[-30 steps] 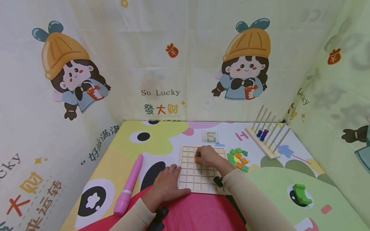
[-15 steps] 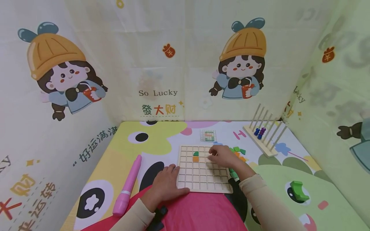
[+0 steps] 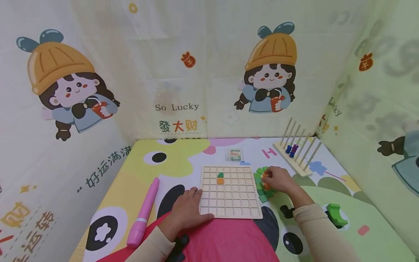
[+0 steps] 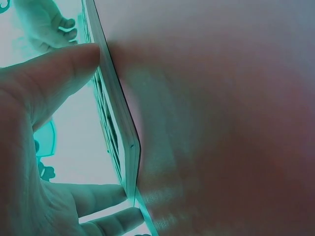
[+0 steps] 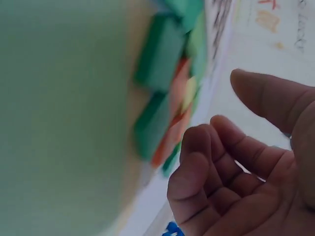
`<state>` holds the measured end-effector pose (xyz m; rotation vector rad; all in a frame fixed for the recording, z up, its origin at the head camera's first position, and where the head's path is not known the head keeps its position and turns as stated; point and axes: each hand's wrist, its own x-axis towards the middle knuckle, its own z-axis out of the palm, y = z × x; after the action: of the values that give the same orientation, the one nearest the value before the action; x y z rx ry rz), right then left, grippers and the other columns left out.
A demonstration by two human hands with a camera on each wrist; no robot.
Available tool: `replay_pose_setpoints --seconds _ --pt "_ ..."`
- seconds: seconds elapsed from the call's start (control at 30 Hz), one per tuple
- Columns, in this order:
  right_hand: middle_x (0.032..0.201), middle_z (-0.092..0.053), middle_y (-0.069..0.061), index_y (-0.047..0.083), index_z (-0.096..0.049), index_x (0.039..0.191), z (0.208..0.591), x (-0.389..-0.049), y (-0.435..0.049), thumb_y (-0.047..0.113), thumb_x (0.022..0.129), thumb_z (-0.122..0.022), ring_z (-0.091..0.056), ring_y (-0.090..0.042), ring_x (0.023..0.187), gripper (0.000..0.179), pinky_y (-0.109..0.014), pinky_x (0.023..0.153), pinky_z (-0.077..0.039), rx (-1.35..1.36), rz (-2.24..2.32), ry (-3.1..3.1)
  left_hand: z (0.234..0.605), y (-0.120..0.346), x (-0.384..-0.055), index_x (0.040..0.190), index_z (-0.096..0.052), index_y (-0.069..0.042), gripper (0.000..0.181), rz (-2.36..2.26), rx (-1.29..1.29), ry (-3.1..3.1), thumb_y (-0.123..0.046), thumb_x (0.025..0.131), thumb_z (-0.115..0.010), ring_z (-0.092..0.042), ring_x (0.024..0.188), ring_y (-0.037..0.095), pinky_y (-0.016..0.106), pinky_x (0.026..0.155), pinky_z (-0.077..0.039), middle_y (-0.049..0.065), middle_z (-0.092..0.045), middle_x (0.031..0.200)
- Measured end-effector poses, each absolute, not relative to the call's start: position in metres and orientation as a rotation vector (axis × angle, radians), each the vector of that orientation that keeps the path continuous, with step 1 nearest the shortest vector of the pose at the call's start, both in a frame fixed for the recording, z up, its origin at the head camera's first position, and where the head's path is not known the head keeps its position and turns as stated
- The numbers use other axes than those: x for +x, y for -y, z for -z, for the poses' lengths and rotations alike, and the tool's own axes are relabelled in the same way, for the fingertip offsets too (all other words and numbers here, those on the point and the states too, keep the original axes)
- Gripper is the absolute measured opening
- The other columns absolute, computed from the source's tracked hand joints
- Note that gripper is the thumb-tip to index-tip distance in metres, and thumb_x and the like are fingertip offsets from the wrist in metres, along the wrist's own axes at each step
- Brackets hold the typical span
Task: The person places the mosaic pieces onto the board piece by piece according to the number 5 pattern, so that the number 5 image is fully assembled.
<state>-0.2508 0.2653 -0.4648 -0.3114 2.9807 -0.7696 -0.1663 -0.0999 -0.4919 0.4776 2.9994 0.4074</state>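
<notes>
“So Lucky” Overhead

My right hand point(image 3: 283, 180) hovers over coloured tiles point(image 3: 258, 179) beside the wooden grid board point(image 3: 232, 196), fingers loosely curled, thumb apart; my left hand point(image 3: 187, 209), thumb and fingers spread, touches the board's edge. The backdrop point(image 3: 219, 105) reads “So Lucky”, “發大财”.

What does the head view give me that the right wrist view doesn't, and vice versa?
Head only: the left hand, the pink stick and the green arch block.
Right wrist only: the palm side of the right hand, thumb apart from the fingers, no block between them.
Both: the right hand itself, green blocks, orange blocks and wall lettering.
</notes>
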Motion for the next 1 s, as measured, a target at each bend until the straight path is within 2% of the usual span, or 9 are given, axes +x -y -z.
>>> replay_pose_setpoints --seconds 0.1,0.27,0.37,0.53,0.77,1.0 --pt "0.1 -0.071 -0.021 -0.008 -0.068 0.111 0.47 -0.251 -0.274 0.022 0.094 -0.071 -0.066 -0.034 0.091 0.035 -0.052 0.082 -0.056 -0.243 0.73 -2.99 0.493 0.1 -0.166 0.148 -0.052 -0.004 0.101 -0.415 0.473 -2.997 -0.067 0.073 -0.077 -0.055 0.125 0.035 0.057 0.105 -0.049 0.017 -0.053 0.144" --pt "0.095 -0.071 -0.02 -0.008 -0.069 0.102 0.477 -0.253 -0.283 0.024 0.093 -0.073 -0.063 -0.031 0.083 0.033 -0.051 0.08 -0.055 -0.14 0.645 -3.02 0.493 0.1 -0.165 0.148 -0.052 -0.004 0.101 -0.426 0.471 -3.001 -0.067 0.073 -0.077 -0.055 0.124 0.035 0.057 0.105 -0.048 0.017 -0.053 0.143" --pt "0.087 -0.069 -0.015 -0.005 -0.069 0.092 0.48 -0.254 -0.286 0.027 0.092 -0.073 -0.059 -0.027 0.076 0.032 -0.042 0.071 -0.052 -0.096 0.613 -3.028 0.493 0.1 -0.165 0.147 -0.052 -0.004 0.101 -0.429 0.475 -3.005 -0.067 0.072 -0.077 -0.055 0.123 0.034 0.057 0.105 -0.049 0.017 -0.054 0.142" --pt "0.078 -0.062 -0.008 0.001 -0.065 0.08 0.478 -0.252 -0.286 0.028 0.093 -0.073 -0.048 -0.022 0.066 0.031 -0.032 0.06 -0.037 -0.035 0.595 -3.018 0.494 0.101 -0.166 0.147 -0.052 -0.005 0.101 -0.425 0.49 -3.011 -0.068 0.073 -0.076 -0.056 0.123 0.034 0.057 0.104 -0.049 0.016 -0.054 0.142" --pt "0.081 -0.065 -0.012 0.0 -0.064 0.083 0.476 -0.252 -0.284 0.024 0.092 -0.074 -0.053 -0.025 0.069 0.027 -0.034 0.062 -0.042 -0.049 0.59 -3.033 0.496 0.101 -0.166 0.148 -0.052 -0.006 0.101 -0.419 0.502 -3.015 -0.069 0.073 -0.076 -0.056 0.123 0.033 0.056 0.104 -0.05 0.016 -0.054 0.143" --pt "0.088 -0.068 -0.016 -0.001 -0.065 0.092 0.476 -0.252 -0.283 0.021 0.091 -0.076 -0.058 -0.029 0.076 0.025 -0.042 0.068 -0.05 -0.079 0.654 -3.059 0.496 0.101 -0.165 0.149 -0.051 -0.005 0.101 -0.428 0.49 -3.011 -0.067 0.073 -0.077 -0.055 0.125 0.034 0.057 0.106 -0.048 0.016 -0.053 0.144"
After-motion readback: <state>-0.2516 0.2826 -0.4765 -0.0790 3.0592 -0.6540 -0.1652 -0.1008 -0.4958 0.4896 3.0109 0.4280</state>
